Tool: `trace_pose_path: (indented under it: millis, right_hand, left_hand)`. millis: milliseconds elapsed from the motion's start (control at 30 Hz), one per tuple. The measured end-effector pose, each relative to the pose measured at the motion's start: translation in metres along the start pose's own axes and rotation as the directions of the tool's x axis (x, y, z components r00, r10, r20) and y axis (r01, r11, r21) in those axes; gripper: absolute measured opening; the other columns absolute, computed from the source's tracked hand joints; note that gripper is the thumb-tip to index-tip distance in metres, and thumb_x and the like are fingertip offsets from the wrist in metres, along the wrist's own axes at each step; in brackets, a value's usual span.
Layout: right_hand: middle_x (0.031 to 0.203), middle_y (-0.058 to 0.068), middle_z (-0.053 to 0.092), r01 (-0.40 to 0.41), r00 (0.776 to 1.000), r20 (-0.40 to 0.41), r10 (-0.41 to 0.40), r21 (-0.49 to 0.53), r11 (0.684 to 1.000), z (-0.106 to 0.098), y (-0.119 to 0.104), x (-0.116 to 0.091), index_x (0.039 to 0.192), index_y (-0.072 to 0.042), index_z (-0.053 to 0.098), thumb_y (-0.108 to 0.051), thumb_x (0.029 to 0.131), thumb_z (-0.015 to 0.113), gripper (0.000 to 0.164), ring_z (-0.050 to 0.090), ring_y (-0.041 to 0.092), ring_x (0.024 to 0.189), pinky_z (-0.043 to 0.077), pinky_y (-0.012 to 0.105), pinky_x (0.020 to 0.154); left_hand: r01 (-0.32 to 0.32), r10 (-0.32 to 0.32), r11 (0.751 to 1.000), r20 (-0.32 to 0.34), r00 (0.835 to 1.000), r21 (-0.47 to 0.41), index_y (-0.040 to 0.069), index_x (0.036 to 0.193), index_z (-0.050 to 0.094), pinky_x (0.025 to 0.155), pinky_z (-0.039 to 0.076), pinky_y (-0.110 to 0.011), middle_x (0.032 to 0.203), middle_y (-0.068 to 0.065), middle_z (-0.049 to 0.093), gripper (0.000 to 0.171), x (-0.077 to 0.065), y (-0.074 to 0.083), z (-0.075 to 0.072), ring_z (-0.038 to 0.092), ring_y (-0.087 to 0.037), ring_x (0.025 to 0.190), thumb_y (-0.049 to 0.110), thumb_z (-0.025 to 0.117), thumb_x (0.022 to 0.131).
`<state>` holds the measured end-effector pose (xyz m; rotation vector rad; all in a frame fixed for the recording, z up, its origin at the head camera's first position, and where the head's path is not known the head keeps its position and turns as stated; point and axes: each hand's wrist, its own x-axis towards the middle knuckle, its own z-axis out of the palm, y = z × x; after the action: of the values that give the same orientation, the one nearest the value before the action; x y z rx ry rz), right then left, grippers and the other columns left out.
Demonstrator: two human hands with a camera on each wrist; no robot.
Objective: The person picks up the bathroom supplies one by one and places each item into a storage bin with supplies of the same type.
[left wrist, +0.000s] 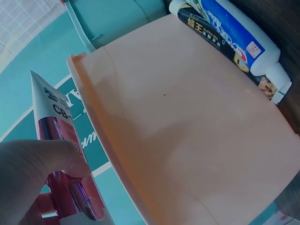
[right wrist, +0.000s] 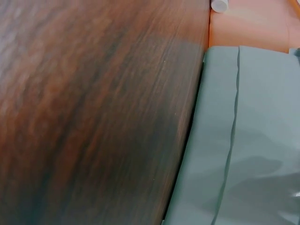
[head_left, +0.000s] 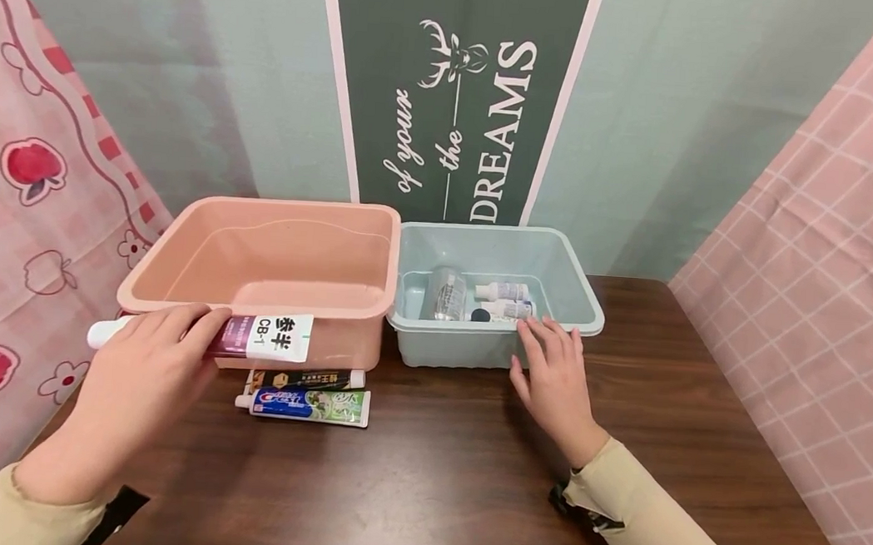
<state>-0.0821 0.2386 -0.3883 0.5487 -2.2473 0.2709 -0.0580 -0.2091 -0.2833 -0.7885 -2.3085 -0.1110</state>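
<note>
My left hand (head_left: 157,355) grips a maroon and white toothpaste tube (head_left: 267,337) with a white cap, held at the front rim of the pink bin (head_left: 254,307). In the left wrist view, thumb and fingers wrap the tube (left wrist: 58,129) beside the bin's rim. My right hand (head_left: 553,375) rests its fingertips at the front rim of the light blue bin (head_left: 478,329), fingers loosely extended, gripping nothing. Inside that bin lie a clear bottle (head_left: 450,296) and small white bottles (head_left: 501,291). The right wrist view shows the blue bin's outer wall (right wrist: 262,126) but not the hand.
A blue and green toothpaste tube (head_left: 308,406) and a black one (head_left: 310,380) lie on the dark wooden table (head_left: 423,488), in front of the pink bin. The two bins stand side by side against a green cloth backdrop (head_left: 268,87). Pink curtains hang at both sides.
</note>
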Motion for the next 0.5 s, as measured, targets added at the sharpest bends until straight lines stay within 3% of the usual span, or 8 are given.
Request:
trace_pose_path:
  millis: [500]
  right_hand:
    - [0.123,0.021,0.051,-0.020,1.000,0.011,0.020,-0.010,1.000,-0.002,-0.003,0.002,0.126,0.001,0.053,-0.015,0.080,0.061,0.049,0.042,0.041,0.118,0.022,0.067,0.099]
  left_hand:
    - [-0.019,0.019,1.000,-0.012,1.000,-0.013,-0.003,0.115,0.055,0.073,0.044,-0.051,0.095,-0.019,0.057,0.045,0.016,-0.003,0.004,0.054,-0.040,0.084,0.007,0.055,0.070]
